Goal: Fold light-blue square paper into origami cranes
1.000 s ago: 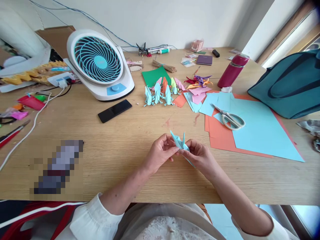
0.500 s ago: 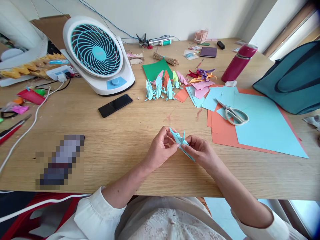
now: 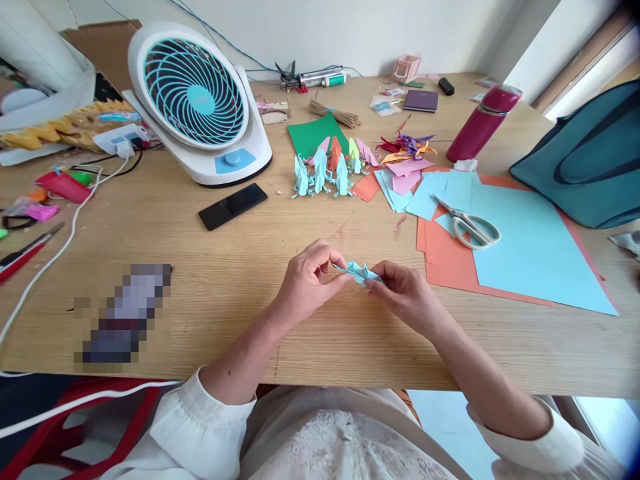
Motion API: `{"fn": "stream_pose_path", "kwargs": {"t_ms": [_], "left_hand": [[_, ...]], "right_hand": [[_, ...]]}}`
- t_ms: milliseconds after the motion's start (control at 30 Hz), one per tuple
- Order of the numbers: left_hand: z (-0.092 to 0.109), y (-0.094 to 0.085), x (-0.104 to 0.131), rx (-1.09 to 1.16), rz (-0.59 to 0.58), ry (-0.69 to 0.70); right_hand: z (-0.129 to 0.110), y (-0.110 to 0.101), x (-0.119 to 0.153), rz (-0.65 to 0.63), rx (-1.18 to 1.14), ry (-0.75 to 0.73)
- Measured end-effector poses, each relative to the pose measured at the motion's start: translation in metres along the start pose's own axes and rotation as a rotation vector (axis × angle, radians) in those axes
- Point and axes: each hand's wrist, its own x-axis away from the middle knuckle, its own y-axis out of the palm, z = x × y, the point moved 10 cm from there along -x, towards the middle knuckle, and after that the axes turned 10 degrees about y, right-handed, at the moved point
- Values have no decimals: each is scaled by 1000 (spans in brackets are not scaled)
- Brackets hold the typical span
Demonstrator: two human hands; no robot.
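The table runs out of view at left; open wood reaches its near edge, left of centre. The teal bag is cut off at right. A pixelated object, near left, is unreadable. The left hand and right hand pinch the blue folded paper near centre, partly covering it.

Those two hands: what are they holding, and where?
A folded light-blue paper: the left hand pinches near its left end, the right hand near its right end.
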Motion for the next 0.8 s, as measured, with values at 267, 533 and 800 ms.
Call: {"fn": "stream_pose_path", "kwargs": {"t_ms": [267, 533, 800], "left_hand": [[17, 18, -8, -280, -256, 132], [18, 22, -6, -337, -263, 89], [43, 25, -4, -543, -286, 311]], "right_hand": [[-3, 3, 1, 26, 83, 3], [9, 8, -3, -14, -73, 47], [12, 8, -4, -65, -214, 97]]}}
